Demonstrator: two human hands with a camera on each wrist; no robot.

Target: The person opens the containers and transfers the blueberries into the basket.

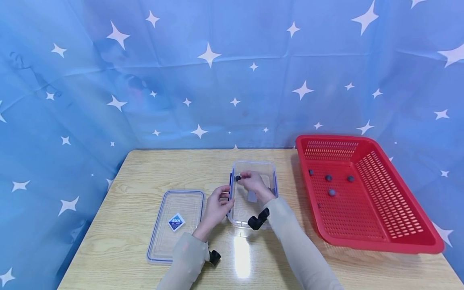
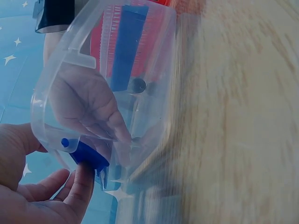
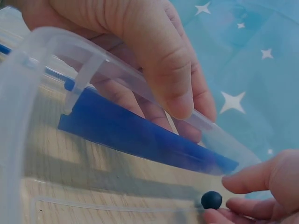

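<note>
A clear plastic container (image 1: pixel 250 219) with blue side latches stands on the table. My left hand (image 1: pixel 218 204) grips its left side, the thumb over the rim and the fingers outside by a blue latch (image 3: pixel 140 133). Over the container's inside, my right hand (image 1: pixel 253 183) reaches down to the left. A small dark ball (image 3: pixel 211 200) sits at its fingertips, low inside the box near the left wall. Through the box's wall in the left wrist view a dark ball (image 2: pixel 138 85) also shows; I cannot tell whether it is the same one.
A clear lid (image 1: pixel 163 237) with a blue edge and a label lies left of the container. To the right stands a red perforated basket (image 1: pixel 362 241) holding several dark balls (image 1: pixel 331 192). Behind the table hangs a blue star-patterned cloth (image 1: pixel 232 80).
</note>
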